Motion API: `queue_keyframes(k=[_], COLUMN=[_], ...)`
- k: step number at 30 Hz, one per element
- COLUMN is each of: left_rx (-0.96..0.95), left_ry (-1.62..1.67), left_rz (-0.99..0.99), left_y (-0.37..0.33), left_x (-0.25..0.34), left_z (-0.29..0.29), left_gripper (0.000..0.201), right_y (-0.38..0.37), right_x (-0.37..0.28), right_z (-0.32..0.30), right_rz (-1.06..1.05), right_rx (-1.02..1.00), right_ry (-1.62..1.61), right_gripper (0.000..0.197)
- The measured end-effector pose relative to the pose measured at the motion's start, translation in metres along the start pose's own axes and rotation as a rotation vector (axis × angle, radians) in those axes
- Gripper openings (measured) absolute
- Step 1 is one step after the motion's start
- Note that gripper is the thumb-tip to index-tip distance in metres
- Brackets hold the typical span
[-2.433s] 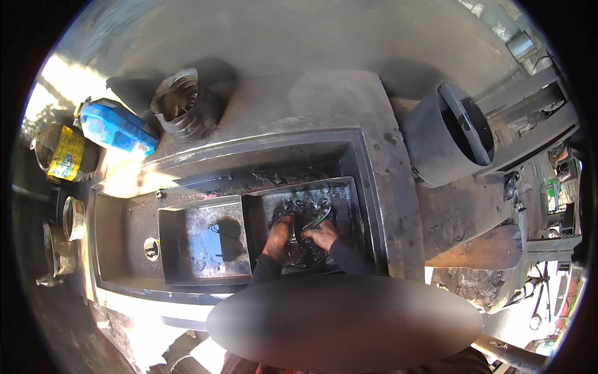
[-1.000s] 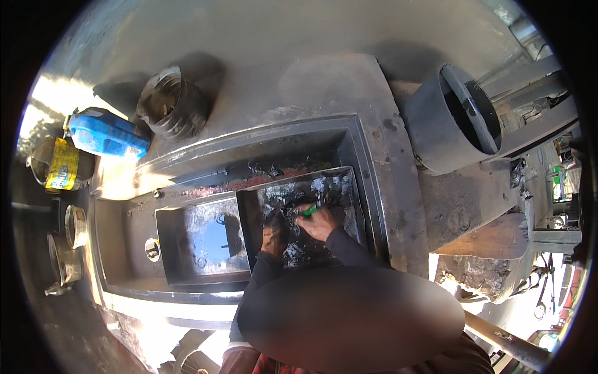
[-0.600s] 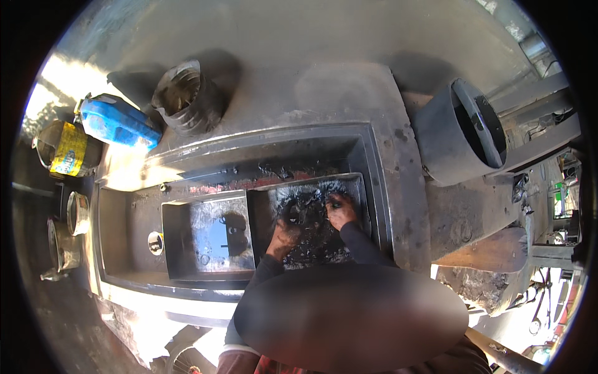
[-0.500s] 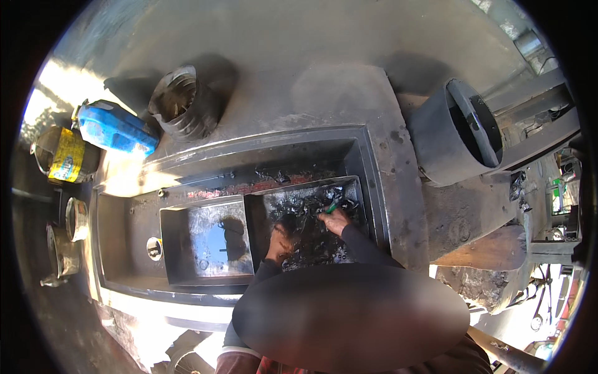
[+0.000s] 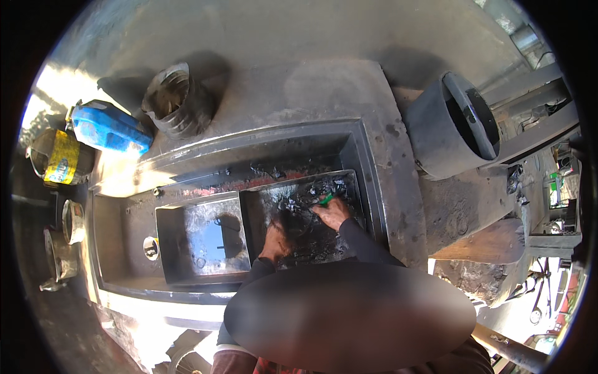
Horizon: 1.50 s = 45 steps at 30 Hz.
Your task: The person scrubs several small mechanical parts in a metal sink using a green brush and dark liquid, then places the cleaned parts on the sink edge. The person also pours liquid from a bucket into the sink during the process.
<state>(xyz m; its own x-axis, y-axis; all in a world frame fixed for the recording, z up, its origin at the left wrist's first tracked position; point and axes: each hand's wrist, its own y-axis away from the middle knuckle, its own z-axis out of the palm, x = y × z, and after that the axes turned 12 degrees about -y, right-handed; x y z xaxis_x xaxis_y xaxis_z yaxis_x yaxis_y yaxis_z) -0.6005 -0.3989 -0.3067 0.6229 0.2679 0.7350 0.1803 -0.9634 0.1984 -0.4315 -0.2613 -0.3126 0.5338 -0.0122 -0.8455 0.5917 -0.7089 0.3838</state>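
My right hand (image 5: 334, 214) is closed round a small green-handled tool (image 5: 326, 199); its working end is lost among dark, wet bits. Beside it on the left, my left hand (image 5: 275, 242) is curled, its blackened fingers pressed on something dark that I cannot make out. Both hands are inside the right compartment of a metal tray (image 5: 244, 227). That compartment's bottom is coated in black, shiny grime. Liquid (image 5: 208, 240) in the left compartment reflects a patch of blue sky.
The tray sits within a larger rectangular basin (image 5: 121, 249). On the ledge at left stand a blue jerrycan (image 5: 112, 126), a cut dark container (image 5: 177, 103) and a yellow-labelled jug (image 5: 59, 159). A big grey cylinder (image 5: 436, 131) lies to the right, near a wooden piece (image 5: 486, 242).
My right hand has shifted slightly left and nearer with the green-handled tool, which now lies flatter. My left hand stays in nearly the same place. The whole view has moved slightly.
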Motion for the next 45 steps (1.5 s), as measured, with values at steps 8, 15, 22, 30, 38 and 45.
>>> queue_keyframes(k=[8, 15, 22, 30, 38, 45], left_rx=[0.010, -0.032, -0.133, -0.123, -0.209, -0.127], left_ry=[0.546, 0.463, 0.612, 0.555, 0.803, 0.682], left_rz=[-0.137, -0.382, -0.339, -0.184, -0.652, -0.433], left_y=[-0.007, -0.012, -0.015, -0.013, -0.021, -0.021], left_x=[0.005, 0.014, -0.001, 0.019, 0.048, 0.022], left_z=[0.005, -0.022, -0.032, -0.044, -0.064, -0.058], left_gripper=[0.062, 0.063, 0.062, 0.064, 0.046, 0.043], right_y=[-0.025, 0.001, -0.018, 0.015, 0.010, 0.027], right_x=[0.001, -0.001, 0.034, -0.011, -0.027, -0.054], right_z=[0.000, 0.008, 0.022, 0.033, 0.025, 0.021], right_rz=[0.245, -0.042, 0.149, 0.132, -0.138, -0.189], right_rx=[0.274, 0.178, 0.151, -0.027, 0.015, 0.014], right_ry=[0.280, -0.605, -0.281, -1.066, -0.536, -0.470], right_gripper=[0.039, 0.037, 0.028, 0.016, 0.016, 0.013])
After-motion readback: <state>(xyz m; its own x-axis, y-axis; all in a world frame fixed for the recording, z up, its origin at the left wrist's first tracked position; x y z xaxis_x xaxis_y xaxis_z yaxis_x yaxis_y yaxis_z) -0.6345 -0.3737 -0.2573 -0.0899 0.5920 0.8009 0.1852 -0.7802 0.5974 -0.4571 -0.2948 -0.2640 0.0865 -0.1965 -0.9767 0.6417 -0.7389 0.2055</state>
